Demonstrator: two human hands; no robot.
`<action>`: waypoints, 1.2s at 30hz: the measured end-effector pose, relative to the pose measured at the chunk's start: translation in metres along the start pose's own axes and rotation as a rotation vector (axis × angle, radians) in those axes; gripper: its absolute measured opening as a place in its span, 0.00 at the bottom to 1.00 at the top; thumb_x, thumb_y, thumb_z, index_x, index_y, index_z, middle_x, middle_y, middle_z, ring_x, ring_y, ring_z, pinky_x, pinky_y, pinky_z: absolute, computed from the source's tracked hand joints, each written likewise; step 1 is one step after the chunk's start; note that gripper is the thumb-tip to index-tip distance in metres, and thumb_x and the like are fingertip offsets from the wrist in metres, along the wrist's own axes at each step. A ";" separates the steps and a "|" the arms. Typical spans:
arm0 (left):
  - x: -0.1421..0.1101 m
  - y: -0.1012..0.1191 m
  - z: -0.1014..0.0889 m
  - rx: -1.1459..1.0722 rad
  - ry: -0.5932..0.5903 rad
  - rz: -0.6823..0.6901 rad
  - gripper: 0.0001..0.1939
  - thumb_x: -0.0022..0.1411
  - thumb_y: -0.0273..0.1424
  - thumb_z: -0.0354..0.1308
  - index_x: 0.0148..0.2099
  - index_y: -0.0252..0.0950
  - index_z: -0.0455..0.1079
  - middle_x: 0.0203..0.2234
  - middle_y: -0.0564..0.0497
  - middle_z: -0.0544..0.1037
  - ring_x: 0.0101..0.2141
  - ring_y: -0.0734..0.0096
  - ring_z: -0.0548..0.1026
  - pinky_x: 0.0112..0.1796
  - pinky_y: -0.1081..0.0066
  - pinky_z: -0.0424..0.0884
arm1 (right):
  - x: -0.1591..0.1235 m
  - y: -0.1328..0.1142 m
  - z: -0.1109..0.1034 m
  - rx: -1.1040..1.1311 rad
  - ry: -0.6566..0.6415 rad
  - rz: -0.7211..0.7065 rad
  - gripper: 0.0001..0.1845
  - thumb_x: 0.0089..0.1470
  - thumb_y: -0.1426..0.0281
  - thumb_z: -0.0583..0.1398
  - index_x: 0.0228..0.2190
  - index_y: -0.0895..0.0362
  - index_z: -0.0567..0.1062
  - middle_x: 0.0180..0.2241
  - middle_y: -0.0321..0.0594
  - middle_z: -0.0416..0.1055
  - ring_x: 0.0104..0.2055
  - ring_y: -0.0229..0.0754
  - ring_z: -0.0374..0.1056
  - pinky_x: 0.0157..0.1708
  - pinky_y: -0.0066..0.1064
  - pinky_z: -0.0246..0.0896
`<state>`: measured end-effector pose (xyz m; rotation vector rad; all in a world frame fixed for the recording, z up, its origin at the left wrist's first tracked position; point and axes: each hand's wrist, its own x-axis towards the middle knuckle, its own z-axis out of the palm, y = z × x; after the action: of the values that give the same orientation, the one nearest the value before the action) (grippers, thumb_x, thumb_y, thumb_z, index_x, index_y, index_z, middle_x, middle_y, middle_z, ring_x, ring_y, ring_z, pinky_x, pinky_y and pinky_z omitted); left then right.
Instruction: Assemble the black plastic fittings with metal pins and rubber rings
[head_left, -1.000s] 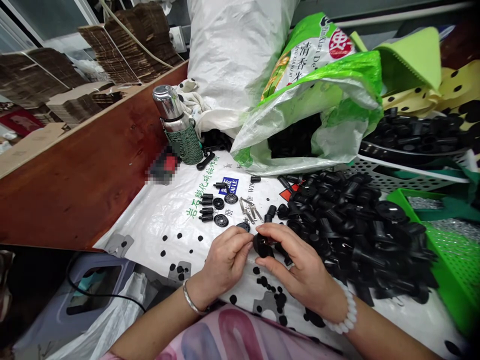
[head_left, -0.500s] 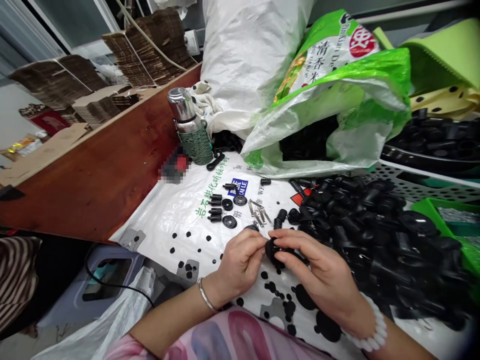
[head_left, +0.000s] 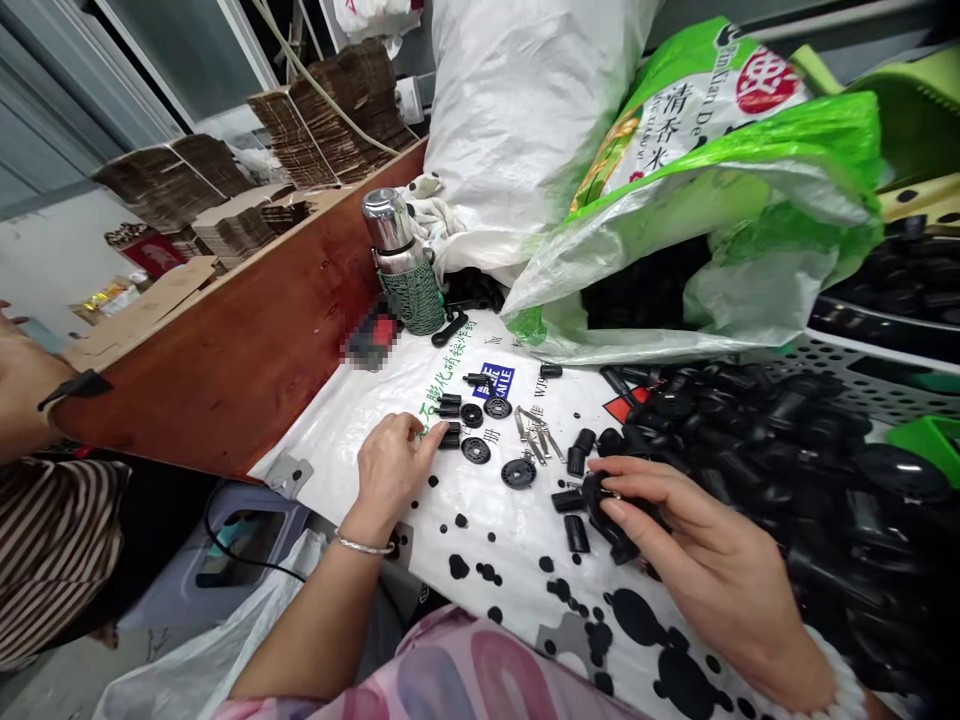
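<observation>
My left hand point(head_left: 394, 462) is at the white sheet point(head_left: 352, 440), its thumb and fingers pinched at the near end of a small black cylindrical part point(head_left: 449, 436). Another such cylinder point(head_left: 449, 400) lies just behind it. My right hand point(head_left: 697, 560) grips a curved black plastic part point(head_left: 606, 520) between thumb and fingers, low over the sheet. Loose black sleeves point(head_left: 576, 534) lie beside that part. Between the hands are several round slotted black discs point(head_left: 517, 473) and flat metal strips point(head_left: 536, 435). The right hand's lower fingers are partly hidden.
A large heap of black plastic parts point(head_left: 720, 440) spreads on the right. Behind stand an open green and white bag point(head_left: 675, 190), a white sack point(head_left: 525, 120) and a steel flask point(head_left: 405, 270). A wooden board point(head_left: 247, 330) borders the left; another person's arm point(head_left: 26, 390) shows beyond.
My left hand has left the curved part and moved left to the black cylinders. A round disc and sleeves now show on the sheet. The right hand keeps the curved part.
</observation>
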<state>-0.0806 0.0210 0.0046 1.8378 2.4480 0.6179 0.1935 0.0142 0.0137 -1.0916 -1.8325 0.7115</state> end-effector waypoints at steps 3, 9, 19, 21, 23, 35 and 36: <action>0.002 0.001 0.002 0.122 -0.166 -0.099 0.26 0.57 0.53 0.44 0.24 0.37 0.66 0.20 0.49 0.72 0.27 0.61 0.72 0.27 0.68 0.61 | -0.001 0.000 0.002 -0.009 -0.023 -0.045 0.05 0.53 0.69 0.58 0.33 0.54 0.73 0.41 0.42 0.73 0.42 0.43 0.70 0.44 0.34 0.67; 0.003 0.017 0.005 -0.008 -0.255 -0.030 0.18 0.54 0.48 0.52 0.27 0.37 0.65 0.23 0.52 0.74 0.27 0.66 0.72 0.25 0.72 0.59 | -0.002 0.004 0.005 0.001 -0.038 -0.075 0.05 0.53 0.71 0.58 0.34 0.54 0.71 0.41 0.42 0.72 0.43 0.42 0.69 0.44 0.33 0.66; -0.014 0.030 0.011 -0.431 -0.076 0.273 0.07 0.57 0.28 0.53 0.40 0.36 0.63 0.34 0.50 0.74 0.32 0.71 0.73 0.36 0.69 0.70 | -0.002 0.007 0.006 0.067 -0.010 -0.062 0.06 0.53 0.73 0.58 0.35 0.54 0.71 0.41 0.42 0.71 0.44 0.41 0.68 0.45 0.33 0.65; -0.021 0.036 0.011 -0.541 -0.073 0.377 0.08 0.58 0.26 0.53 0.42 0.36 0.62 0.36 0.49 0.72 0.33 0.72 0.72 0.35 0.71 0.71 | -0.002 0.006 0.006 0.096 0.004 -0.056 0.06 0.52 0.74 0.58 0.35 0.54 0.71 0.41 0.42 0.71 0.44 0.41 0.68 0.45 0.34 0.64; -0.028 0.044 0.010 -0.608 -0.088 0.460 0.09 0.58 0.25 0.52 0.43 0.35 0.62 0.37 0.48 0.71 0.34 0.73 0.71 0.34 0.72 0.72 | -0.003 0.003 0.007 0.127 0.014 -0.070 0.07 0.52 0.75 0.58 0.36 0.55 0.71 0.42 0.43 0.71 0.45 0.42 0.67 0.45 0.35 0.65; -0.042 0.067 0.005 -0.662 -0.211 0.744 0.17 0.59 0.21 0.51 0.51 0.35 0.61 0.40 0.44 0.69 0.42 0.67 0.68 0.41 0.66 0.69 | -0.002 -0.001 0.003 0.108 -0.002 -0.266 0.12 0.50 0.80 0.59 0.37 0.56 0.71 0.42 0.45 0.71 0.44 0.43 0.68 0.43 0.36 0.66; -0.042 0.067 0.004 -0.690 -0.229 0.751 0.18 0.59 0.21 0.51 0.51 0.35 0.61 0.40 0.44 0.68 0.41 0.67 0.68 0.40 0.66 0.69 | -0.001 -0.001 0.003 0.087 -0.028 -0.304 0.12 0.50 0.81 0.58 0.37 0.56 0.71 0.41 0.45 0.72 0.44 0.42 0.68 0.42 0.35 0.67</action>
<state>-0.0055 -0.0014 0.0136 2.2430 1.1134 1.0221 0.1910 0.0127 0.0131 -0.7283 -1.9182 0.6208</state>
